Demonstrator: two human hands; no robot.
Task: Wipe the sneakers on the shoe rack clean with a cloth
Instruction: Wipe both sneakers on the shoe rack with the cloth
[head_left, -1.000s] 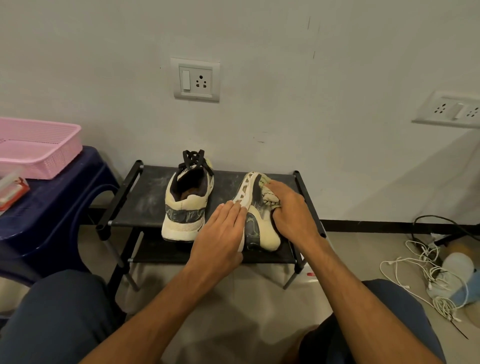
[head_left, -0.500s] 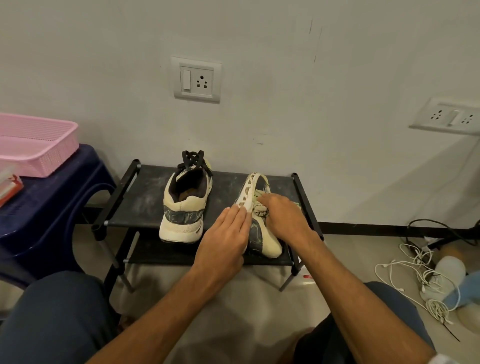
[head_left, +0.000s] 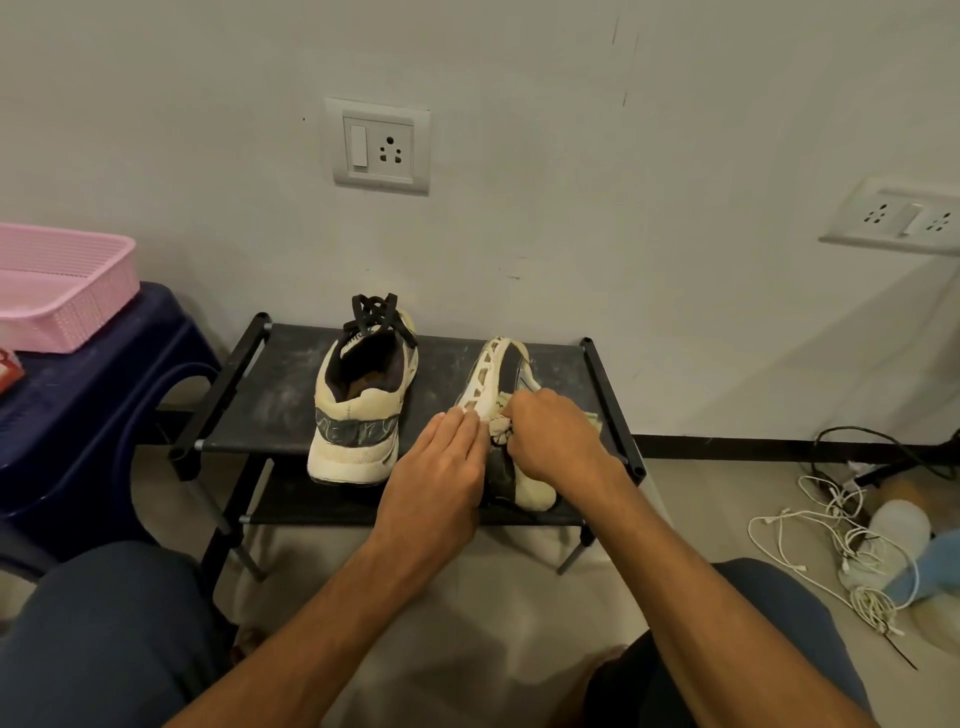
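2 sneakers on 1 shoe rack, both hands on the tipped one.

I count 2 cream-and-black sneakers on the top shelf of the 2-shelf shoe rack (head_left: 249, 410). The left hand (head_left: 436, 483) lays its straight fingers (head_left: 457, 423) flat against the sole edge of the tipped sneaker (head_left: 493, 374), which lies on its side. Just across from those fingertips, the right hand (head_left: 556, 436) curls its fingers round 1 bunched cloth (head_left: 500, 430) and presses it onto the sneaker's upper. The upright sneaker (head_left: 358, 415) stands just left of the left fingers, untouched, heel toward me. Beyond the fingers I see 2 wall sockets, 1 (head_left: 379, 145) straight above and 1 (head_left: 898, 215) far right. Well left of them, 1 pink basket (head_left: 67, 306) sits on 1 blue stool (head_left: 104, 415).
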